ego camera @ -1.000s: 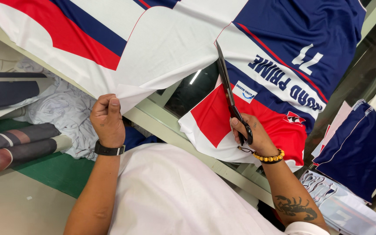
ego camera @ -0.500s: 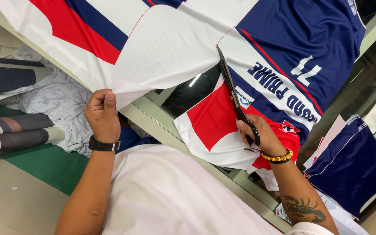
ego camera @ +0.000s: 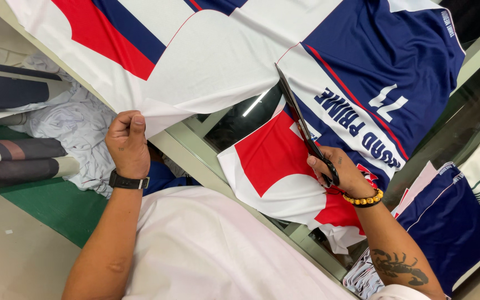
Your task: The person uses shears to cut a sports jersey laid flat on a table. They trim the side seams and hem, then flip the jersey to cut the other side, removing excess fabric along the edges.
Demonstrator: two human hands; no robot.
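right hand (ego camera: 343, 172) gripping scissors (ego camera: 301, 125), blades pointing far-left along the cut | left hand (ego camera: 129, 141) pinching printed fabric (ego camera: 218, 61) edge, left of blades | fabric draped over tabletop (ego camera: 195, 153)

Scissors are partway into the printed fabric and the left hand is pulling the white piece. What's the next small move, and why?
Probably close the scissors and slide them on along the red line. The right hand holds them with the tip at the cut's end, where white fabric meets the navy panel; the left hand pinches the cut edge taut.
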